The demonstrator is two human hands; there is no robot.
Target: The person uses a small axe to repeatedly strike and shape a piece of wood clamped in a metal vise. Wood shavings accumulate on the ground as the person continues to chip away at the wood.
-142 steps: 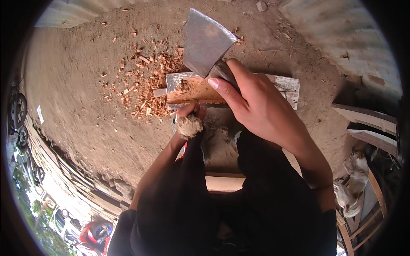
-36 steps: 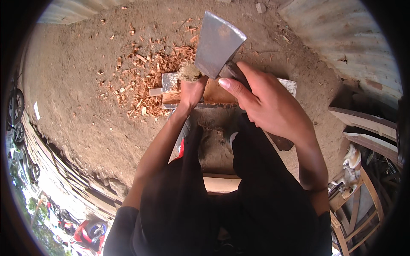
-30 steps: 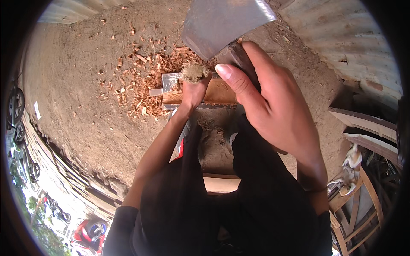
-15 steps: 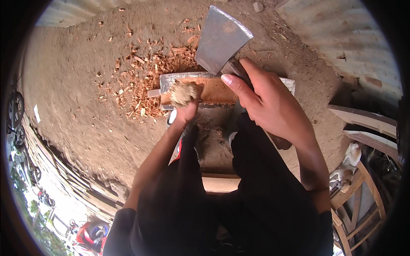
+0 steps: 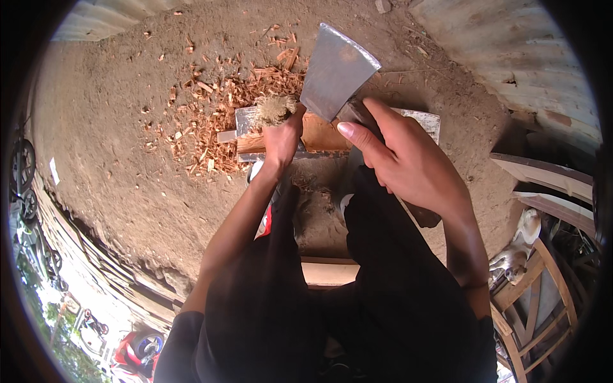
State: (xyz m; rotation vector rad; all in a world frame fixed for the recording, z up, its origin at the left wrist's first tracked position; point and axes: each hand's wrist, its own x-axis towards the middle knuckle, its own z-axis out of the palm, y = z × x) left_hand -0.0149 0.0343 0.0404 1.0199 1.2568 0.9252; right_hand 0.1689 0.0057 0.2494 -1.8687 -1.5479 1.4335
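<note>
Right hand (image 5: 408,163) grips axe (image 5: 336,70); left hand (image 5: 283,134) clenches fibrous tuft (image 5: 274,108) on board (image 5: 319,135). Chips (image 5: 211,115) at ten o'clock on dirt ground (image 5: 115,159).

Sunlit dirt yard (image 5: 128,159) | wood chips (image 5: 211,108) scattered | corrugated sheeting (image 5: 511,57) right | wooden chair frame (image 5: 536,300) nearby

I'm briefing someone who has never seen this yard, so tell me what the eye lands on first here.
First comes the broad grey axe blade, raised at top centre in the right hand. Just left of it, the left hand steadies a pale wooden piece with a fuzzy tuft at its end, on a grey slab. Reddish wood chips litter the bare dirt to the left.
</note>
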